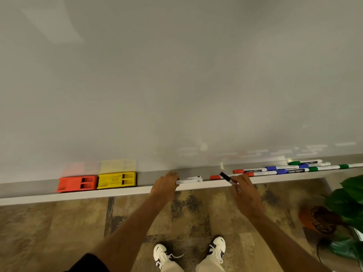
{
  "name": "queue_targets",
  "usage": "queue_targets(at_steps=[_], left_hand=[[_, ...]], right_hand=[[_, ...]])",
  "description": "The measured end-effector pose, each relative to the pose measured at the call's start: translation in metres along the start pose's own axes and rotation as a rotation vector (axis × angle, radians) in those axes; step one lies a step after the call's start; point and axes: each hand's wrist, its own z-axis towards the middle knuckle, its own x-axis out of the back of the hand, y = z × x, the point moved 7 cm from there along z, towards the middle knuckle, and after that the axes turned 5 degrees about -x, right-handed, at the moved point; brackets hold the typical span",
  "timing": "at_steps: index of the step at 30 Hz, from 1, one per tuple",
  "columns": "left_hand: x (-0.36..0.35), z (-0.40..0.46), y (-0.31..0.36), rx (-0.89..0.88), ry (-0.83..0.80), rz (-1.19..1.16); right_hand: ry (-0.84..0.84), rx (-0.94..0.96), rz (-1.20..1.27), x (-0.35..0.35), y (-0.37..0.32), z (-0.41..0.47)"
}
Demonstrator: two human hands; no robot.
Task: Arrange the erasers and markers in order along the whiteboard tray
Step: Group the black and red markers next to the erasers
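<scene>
1. Two erasers are sitting on the tray point(49, 198), well to the left of both hands: one orange eraser point(77, 183) and, touching its right end, one yellow eraser point(116, 180).
2. The left hand point(164, 185) is reaching onto the tray to the right of the yellow eraser. Its fingers are curling round the left end of one white-barrelled marker point(189, 180), which is lying flat along the tray; its cap colour cannot be told.
3. Between the two hands, one red marker cap point(215, 177) is showing on the tray; the barrel behind it is partly hidden by the right hand.
4. The right hand point(246, 195) is gripping one black marker point(227, 177), tilted with its black end pointing up and left above the tray.
5. To the right of the right hand, markers are lying along the tray in overlapping rows, some touching end to end. Counted by cap: two further red markers point(249, 171), three blue markers point(284, 167) and four green caps or ends point(313, 169). Blur is making the exact count uncertain.
6. Above the tray, the whiteboard point(176, 75) is filling the upper view.
7. Below the hands, two white shoes point(218, 247) are standing on a patterned floor point(59, 232).
8. At the far right, lower than the right hand, one potted plant point(337, 216) is standing on the floor.
</scene>
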Motion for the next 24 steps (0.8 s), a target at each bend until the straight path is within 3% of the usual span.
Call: queue_targets(at_steps=[6, 10, 14, 24], left_hand=[[0.039, -0.076, -0.072, 0.249, 0.181, -0.184], [0.051, -0.132, -0.123, 0.354, 0.277, -0.272], [0.058, -0.169, -0.165, 0.44, 0.292, -0.275], [0.072, -0.187, -0.192, 0.446, 0.323, -0.295]], right_hand=[[-0.089, 0.138, 0.128, -0.062, -0.089, 0.026], [-0.215, 0.29, 0.054, -0.131, -0.145, 0.031], [-0.236, 0.367, -0.078, -0.184, -0.185, 0.024], [-0.246, 0.237, -0.217, -0.227, -0.209, 0.016]])
